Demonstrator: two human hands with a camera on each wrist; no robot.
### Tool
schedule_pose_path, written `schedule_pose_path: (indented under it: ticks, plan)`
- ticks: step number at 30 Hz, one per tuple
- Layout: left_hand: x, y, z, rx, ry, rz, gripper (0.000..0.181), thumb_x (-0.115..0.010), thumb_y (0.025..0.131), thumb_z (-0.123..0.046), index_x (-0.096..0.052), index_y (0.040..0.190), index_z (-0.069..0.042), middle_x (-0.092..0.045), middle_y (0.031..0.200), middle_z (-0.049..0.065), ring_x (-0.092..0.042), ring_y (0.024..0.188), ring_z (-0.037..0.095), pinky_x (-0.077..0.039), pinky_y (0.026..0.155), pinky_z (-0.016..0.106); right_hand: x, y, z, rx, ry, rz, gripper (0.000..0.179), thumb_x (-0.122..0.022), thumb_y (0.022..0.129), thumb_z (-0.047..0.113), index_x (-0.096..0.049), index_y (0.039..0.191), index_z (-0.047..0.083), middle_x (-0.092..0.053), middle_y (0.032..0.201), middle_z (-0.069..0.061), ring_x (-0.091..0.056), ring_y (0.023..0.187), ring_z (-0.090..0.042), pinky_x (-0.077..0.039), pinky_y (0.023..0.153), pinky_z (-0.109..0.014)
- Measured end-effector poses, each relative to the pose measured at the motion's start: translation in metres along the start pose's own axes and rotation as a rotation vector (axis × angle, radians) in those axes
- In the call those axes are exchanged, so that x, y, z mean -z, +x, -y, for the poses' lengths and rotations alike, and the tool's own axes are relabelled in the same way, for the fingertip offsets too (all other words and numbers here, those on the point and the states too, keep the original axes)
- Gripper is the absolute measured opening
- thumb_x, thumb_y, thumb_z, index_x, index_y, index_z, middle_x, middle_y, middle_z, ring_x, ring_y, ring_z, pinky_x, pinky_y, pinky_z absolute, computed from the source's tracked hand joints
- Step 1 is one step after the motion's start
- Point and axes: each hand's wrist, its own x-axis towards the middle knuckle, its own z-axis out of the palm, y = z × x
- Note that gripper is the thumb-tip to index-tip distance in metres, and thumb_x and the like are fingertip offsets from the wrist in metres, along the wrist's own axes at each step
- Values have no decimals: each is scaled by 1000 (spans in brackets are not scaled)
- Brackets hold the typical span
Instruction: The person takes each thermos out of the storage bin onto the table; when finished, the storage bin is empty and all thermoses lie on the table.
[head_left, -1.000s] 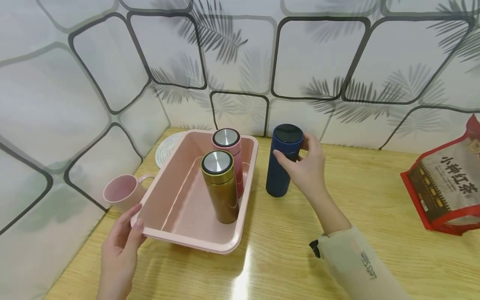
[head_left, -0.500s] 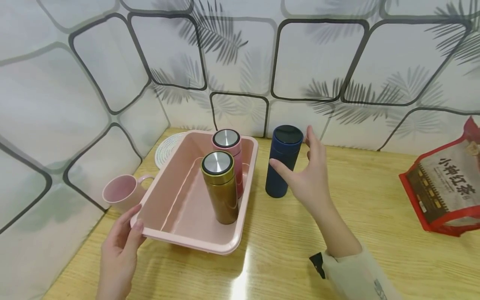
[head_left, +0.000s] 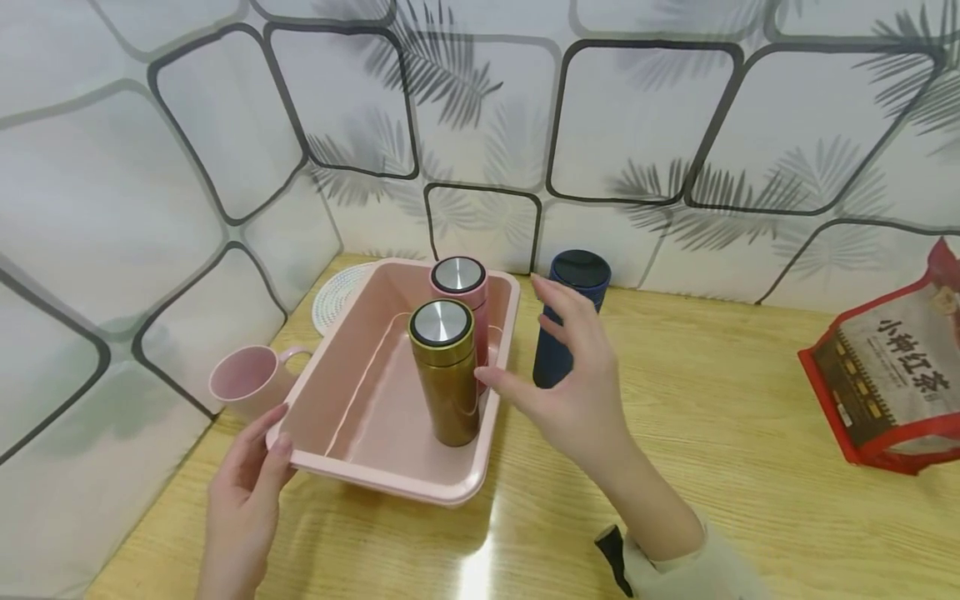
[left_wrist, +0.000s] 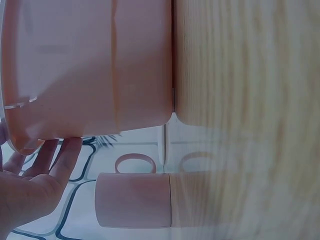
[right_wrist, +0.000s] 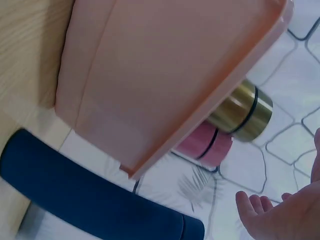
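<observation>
My left hand point(head_left: 243, 492) grips the near left corner of a pink plastic basin point(head_left: 375, 477), thumb over the rim and fingers under it. Inside the basin stand a gold thermos point(head_left: 450, 392) and, behind it, a pink thermos point(head_left: 467, 287), both with silver-topped lids. A dark blue thermos point(head_left: 551, 350) stands upright on the table just right of the basin. In front of it hangs my right hand point(head_left: 581, 383), fingers and thumb spread apart, holding nothing. In the right wrist view that hand point(right_wrist: 287, 212) is apart from every thermos. The blue thermos is partly hidden behind it in the head view.
A pink mug point(head_left: 247, 379) stands left of the basin, near the wall. A round white woven mat point(head_left: 333, 296) lies partly behind the basin. Far right is a red-edged tea bag point(head_left: 885, 375). A patterned wall covering point(head_left: 637, 117) borders the table point(head_left: 720, 400) behind and left.
My right hand has let go of the blue thermos and moved left toward the gold and pink thermoses. The blue thermos stays where it stood. My left hand keeps its grip on the basin.
</observation>
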Motion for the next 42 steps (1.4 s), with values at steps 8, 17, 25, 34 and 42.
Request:
schedule_pose_path:
  ticks: [8, 17, 25, 34, 42]
  plan:
    - [0, 1, 0, 10, 8, 23, 36, -52, 103, -8, -52, 138, 1, -53, 132, 5, -54, 115, 12, -52, 86, 17, -28, -7, 0, -190, 101, 129, 85, -90, 73, 15, -45, 145, 9, -49, 139, -6, -49, 124, -19, -50, 99, -38]
    - [1, 1, 1, 16, 21, 25, 37, -52, 103, -8, -52, 139, 0, -53, 132, 5, -54, 114, 11, -52, 86, 16, -48, -6, -5, -294, 75, 167, 84, -89, 75, 26, -45, 145, 16, -52, 129, 1, -57, 104, -16, -55, 89, -39]
    - [0, 0, 1, 10, 3, 11, 36, -52, 103, -7, -53, 138, 1, -55, 131, 2, -55, 112, 12, -53, 85, 16, -60, -5, -13, -315, 66, 161, 79, -89, 75, 29, -47, 141, 15, -53, 124, 0, -56, 100, -18, -56, 81, -35]
    - [1, 0, 2, 6, 1, 5, 36, -52, 102, -6, -53, 138, 1, -56, 129, 2, -56, 111, 13, -53, 84, 17, -66, -4, -18, -321, 31, 129, 67, -89, 75, 29, -53, 129, 13, -54, 116, 4, -56, 99, -12, -57, 79, -29]
    - [0, 1, 1, 17, 1, 1, 36, -52, 103, -7, -53, 138, 0, -55, 132, 4, -54, 114, 14, -53, 85, 16, -65, -5, -22, -274, 27, 104, 65, -90, 73, 27, -56, 127, 13, -56, 112, 4, -57, 95, -11, -58, 74, -28]
